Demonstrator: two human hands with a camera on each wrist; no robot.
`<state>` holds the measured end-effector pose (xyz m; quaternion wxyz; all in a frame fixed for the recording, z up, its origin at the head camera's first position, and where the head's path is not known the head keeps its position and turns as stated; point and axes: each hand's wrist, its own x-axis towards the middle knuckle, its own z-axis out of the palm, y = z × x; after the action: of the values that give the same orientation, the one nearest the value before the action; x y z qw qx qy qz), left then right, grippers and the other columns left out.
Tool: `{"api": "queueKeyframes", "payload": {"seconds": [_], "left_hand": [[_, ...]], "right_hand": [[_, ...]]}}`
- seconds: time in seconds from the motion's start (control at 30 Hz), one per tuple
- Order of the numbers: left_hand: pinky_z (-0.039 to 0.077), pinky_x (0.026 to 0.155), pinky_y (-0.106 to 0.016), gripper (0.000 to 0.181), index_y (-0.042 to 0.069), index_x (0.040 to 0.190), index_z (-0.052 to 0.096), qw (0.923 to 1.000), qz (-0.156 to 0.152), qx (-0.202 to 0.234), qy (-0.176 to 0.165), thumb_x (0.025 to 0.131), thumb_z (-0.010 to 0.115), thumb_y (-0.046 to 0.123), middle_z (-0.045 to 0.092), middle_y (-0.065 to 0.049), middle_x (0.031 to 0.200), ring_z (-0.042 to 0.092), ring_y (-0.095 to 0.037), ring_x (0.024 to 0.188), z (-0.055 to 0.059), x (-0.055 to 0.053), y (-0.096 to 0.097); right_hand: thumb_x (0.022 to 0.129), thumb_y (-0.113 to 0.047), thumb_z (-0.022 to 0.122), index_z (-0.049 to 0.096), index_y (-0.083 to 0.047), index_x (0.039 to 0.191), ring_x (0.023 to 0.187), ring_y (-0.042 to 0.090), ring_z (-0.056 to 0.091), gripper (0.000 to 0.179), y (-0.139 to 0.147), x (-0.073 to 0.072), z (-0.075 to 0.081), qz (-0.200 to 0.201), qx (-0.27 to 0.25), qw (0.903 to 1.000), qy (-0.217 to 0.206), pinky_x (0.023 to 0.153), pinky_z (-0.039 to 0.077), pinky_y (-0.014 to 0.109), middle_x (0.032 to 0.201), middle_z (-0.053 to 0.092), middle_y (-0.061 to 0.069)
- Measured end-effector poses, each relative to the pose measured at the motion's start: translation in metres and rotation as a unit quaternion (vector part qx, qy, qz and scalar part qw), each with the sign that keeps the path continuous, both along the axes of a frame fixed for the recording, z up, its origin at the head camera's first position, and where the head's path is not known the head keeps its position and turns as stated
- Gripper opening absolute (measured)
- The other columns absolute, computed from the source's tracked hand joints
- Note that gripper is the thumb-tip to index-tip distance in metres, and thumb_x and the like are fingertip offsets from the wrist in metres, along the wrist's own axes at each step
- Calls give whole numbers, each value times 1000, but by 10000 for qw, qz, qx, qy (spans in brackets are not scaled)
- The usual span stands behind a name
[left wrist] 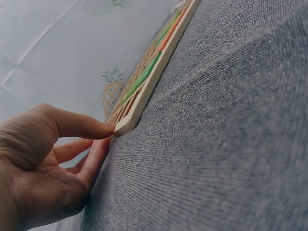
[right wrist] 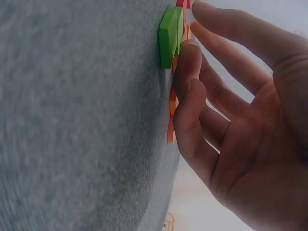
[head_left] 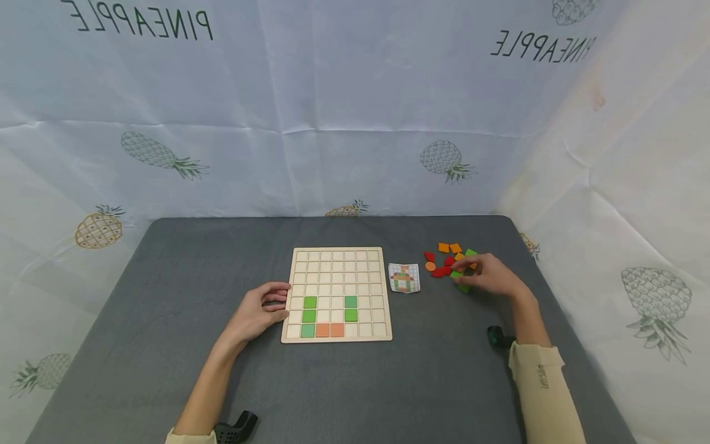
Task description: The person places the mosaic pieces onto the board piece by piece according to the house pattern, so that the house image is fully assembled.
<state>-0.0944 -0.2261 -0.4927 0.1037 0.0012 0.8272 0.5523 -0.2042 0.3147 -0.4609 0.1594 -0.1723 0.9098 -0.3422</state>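
A wooden grid board (head_left: 366,256) lies on the table, with several green square tiles (head_left: 350,315) and two orange square tiles (head_left: 322,330) in its lower cells. My left hand (head_left: 257,313) rests at the board's left edge, with thumb and fingertips touching the rim near the corner (left wrist: 126,126). My right hand (head_left: 490,275) is over a loose group of tiles, its fingers bent and spread, with nothing visible between them. Green tiles (right wrist: 169,41) lie right beside its fingertips, partly hidden by them in the head view.
A small pattern card (head_left: 404,278) lies between board and loose tiles. Red petal-shaped pieces (head_left: 438,272), an orange round piece (head_left: 430,266) and orange squares (head_left: 444,247) surround the right hand. A grey cloth (head_left: 432,382) covers the table; a pineapple-print curtain (head_left: 355,166) hangs behind.
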Motion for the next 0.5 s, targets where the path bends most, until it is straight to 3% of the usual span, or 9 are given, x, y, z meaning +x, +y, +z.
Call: {"api": "queueKeyframes", "payload": {"seconds": [0.5], "left_hand": [[62,98,-23,60,-5,150,56,10000,-13,75,39,93,76,-6,62,-28,142,65,-36,126,3,2,2]], "right_hand": [[91,-20,89,78,-3,121,68,10,54,37,-1,1,-4,-131,247,9993,244,60,47,25,116,76,18]]}}
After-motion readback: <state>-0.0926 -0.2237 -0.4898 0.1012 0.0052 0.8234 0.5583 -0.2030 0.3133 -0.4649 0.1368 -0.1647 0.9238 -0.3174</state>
